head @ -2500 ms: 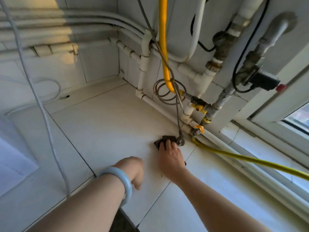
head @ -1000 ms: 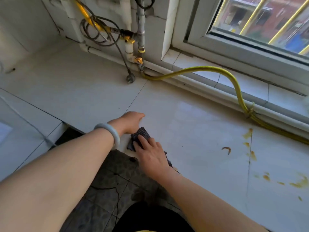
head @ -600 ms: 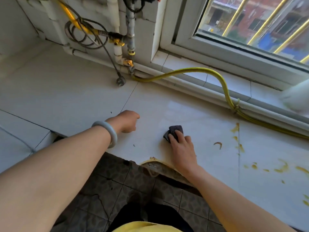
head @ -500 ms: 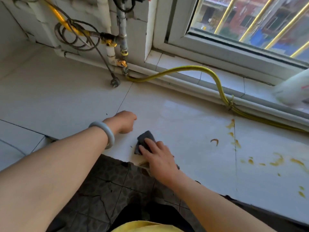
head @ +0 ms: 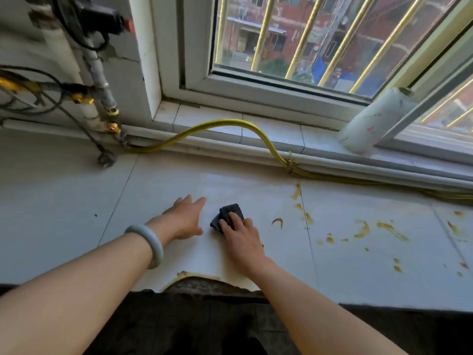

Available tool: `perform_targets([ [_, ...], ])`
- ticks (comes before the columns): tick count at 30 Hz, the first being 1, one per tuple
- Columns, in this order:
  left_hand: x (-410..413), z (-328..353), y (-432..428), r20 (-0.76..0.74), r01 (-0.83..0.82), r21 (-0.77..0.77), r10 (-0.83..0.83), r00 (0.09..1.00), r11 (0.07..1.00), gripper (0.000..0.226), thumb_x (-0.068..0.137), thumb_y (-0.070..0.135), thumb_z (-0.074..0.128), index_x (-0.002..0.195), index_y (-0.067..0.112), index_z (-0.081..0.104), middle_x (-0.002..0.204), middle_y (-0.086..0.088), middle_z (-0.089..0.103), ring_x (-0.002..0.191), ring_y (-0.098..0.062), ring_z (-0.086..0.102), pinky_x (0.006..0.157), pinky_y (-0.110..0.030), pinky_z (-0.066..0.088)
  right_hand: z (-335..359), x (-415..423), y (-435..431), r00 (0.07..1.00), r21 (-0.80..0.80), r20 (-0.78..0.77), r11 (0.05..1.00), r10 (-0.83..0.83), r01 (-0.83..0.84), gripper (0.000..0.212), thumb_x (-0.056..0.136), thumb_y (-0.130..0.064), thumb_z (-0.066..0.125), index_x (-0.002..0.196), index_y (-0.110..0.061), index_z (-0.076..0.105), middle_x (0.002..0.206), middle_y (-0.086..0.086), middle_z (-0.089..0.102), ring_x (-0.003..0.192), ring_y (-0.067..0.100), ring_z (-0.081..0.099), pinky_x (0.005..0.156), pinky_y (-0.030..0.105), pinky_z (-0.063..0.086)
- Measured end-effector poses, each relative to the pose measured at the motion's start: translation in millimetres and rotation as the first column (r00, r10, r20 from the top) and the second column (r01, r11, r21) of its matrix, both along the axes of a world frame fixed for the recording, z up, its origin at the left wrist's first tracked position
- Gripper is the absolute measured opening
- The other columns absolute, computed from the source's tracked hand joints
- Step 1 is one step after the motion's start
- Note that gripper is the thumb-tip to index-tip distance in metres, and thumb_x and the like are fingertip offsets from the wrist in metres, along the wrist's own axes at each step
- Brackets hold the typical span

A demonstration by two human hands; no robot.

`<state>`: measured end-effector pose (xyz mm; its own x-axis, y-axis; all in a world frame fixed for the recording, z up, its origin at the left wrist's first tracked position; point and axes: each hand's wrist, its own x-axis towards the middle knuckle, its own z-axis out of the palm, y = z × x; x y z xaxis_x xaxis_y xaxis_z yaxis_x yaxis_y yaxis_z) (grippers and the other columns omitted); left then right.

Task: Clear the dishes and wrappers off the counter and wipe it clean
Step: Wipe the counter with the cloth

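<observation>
- Right grip [head: 242, 242], fingers flat, presses one dark cloth [head: 230, 211] near the surface's [head: 64, 213] front edge.
- Left grip [head: 184, 219] rests beside it, fingers apart.
- One yellow hose [head: 230, 123] lines the back edge.

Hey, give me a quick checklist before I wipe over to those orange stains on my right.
1. The cloth is under the right hand, fingers pressing it on the counter: ok.
2. The left hand is flat on the counter, left of the cloth, off the path: ok.
3. Counter between cloth and orange stains is bare: ok.
4. Stains wiped: not ok, none reached yet.
5. The yellow hose lies behind the stains, along the back edge: ok.
6. Cloth damp enough: cannot tell.
</observation>
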<state>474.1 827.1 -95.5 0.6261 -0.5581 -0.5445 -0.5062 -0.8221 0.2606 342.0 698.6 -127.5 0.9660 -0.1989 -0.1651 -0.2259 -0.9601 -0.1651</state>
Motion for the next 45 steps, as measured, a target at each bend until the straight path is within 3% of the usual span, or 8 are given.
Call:
perform_targets([
  [5, -15, -5, -47, -0.063, 0.021, 0.009, -0.020, 0.998, 1.000, 0.097, 0.087, 0.037, 0.068, 0.154, 0.033, -0.002, 0.162, -0.005, -0.013, 0.149, -0.031, -0.013, 0.116, -0.054, 0.022, -9, -15, -55, 0.977, -0.047, -0.050, 0.978, -0.205, 0.203, 0.060, 0.093, -0.013, 0.040, 0.150, -0.022, 0.022, 0.155, 0.007, 0.015, 0.124, 0.036, 0.031, 0.101, 0.041, 0.034],
  [13, -31, -11, -78, -0.118, -0.041, 0.119, 0.056, 0.991, 0.992, 0.104, 0.081, 0.043, 0.072, 0.154, 0.031, -0.001, 0.162, -0.004, -0.013, 0.147, -0.033, -0.017, 0.112, -0.060, 0.025, 4, -29, -125, 0.911, -0.029, -0.055, 0.912, -0.409, 0.408, 0.061, 0.084, -0.001, 0.044, 0.142, -0.016, 0.036, 0.149, 0.010, 0.026, 0.121, 0.034, 0.034, 0.101, 0.038, 0.038],
  [19, -25, -3, -90, -0.068, -0.068, 0.177, 0.081, 0.994, 0.982, 0.122, 0.075, 0.040, 0.079, 0.153, 0.024, -0.014, 0.154, -0.009, 0.022, 0.144, -0.036, 0.014, 0.108, -0.056, 0.036, 1, 24, -81, 0.995, -0.054, -0.101, 0.999, 0.003, -0.009, 0.058, 0.093, -0.019, 0.046, 0.147, -0.026, 0.025, 0.158, 0.007, 0.011, 0.124, 0.036, 0.033, 0.094, 0.040, 0.038],
  [25, -18, 1, -101, -0.045, -0.071, 0.200, 0.081, 0.996, 0.977, 0.120, 0.076, 0.038, 0.078, 0.153, 0.026, -0.012, 0.135, -0.013, 0.049, 0.121, -0.037, 0.048, 0.095, -0.052, 0.048, -2, 9, -143, 0.952, -0.137, -0.142, 0.958, -0.272, 0.253, 0.063, 0.088, -0.010, 0.042, 0.148, -0.021, 0.024, 0.156, 0.009, 0.016, 0.122, 0.033, 0.033, 0.097, 0.039, 0.037],
  [30, -38, 0, -128, 0.014, -0.028, 0.383, 0.025, 1.000, 0.923, 0.124, 0.074, 0.057, 0.074, 0.151, 0.028, -0.019, 0.150, -0.031, 0.021, 0.131, -0.052, 0.029, 0.107, -0.062, 0.031, 5, 11, -167, 0.926, -0.101, -0.086, 0.928, -0.367, 0.358, 0.057, 0.086, -0.004, 0.044, 0.142, -0.012, 0.038, 0.145, 0.011, 0.033, 0.116, 0.033, 0.038, 0.094, 0.037, 0.041],
  [33, -37, -12, -142, 0.007, -0.090, 0.457, 0.097, 0.995, 0.885, 0.134, 0.067, 0.058, 0.079, 0.147, 0.036, -0.026, 0.149, -0.037, 0.010, 0.130, -0.056, 0.024, 0.107, -0.062, 0.029, 6, 44, -142, 0.988, -0.069, 0.056, 0.987, -0.141, 0.145, 0.059, 0.088, -0.005, 0.047, 0.145, -0.013, 0.036, 0.150, 0.013, 0.031, 0.115, 0.035, 0.040, 0.095, 0.038, 0.038],
  [36, -30, -18, -150, -0.014, -0.172, 0.486, 0.204, 0.979, 0.857, 0.142, 0.060, 0.050, 0.086, 0.140, 0.048, -0.031, 0.146, -0.030, 0.011, 0.127, -0.050, 0.025, 0.101, -0.058, 0.039, 1, 76, -122, 0.999, -0.080, -0.004, 0.996, 0.039, -0.039, 0.056, 0.094, -0.015, 0.044, 0.148, -0.017, 0.030, 0.158, 0.011, 0.017, 0.122, 0.037, 0.037, 0.098, 0.040, 0.034],
  [45, -31, -14, -168, -0.026, -0.111, 0.573, 0.153, 0.988, 0.812, 0.139, 0.071, 0.041, 0.083, 0.143, 0.030, -0.035, 0.152, -0.041, -0.005, 0.139, -0.056, 0.013, 0.099, -0.053, 0.043, -8, 45, -197, 0.930, -0.151, -0.066, 0.925, -0.362, 0.350, 0.056, 0.088, -0.008, 0.041, 0.143, -0.012, 0.034, 0.143, 0.012, 0.033, 0.116, 0.033, 0.039, 0.091, 0.038, 0.040],
])
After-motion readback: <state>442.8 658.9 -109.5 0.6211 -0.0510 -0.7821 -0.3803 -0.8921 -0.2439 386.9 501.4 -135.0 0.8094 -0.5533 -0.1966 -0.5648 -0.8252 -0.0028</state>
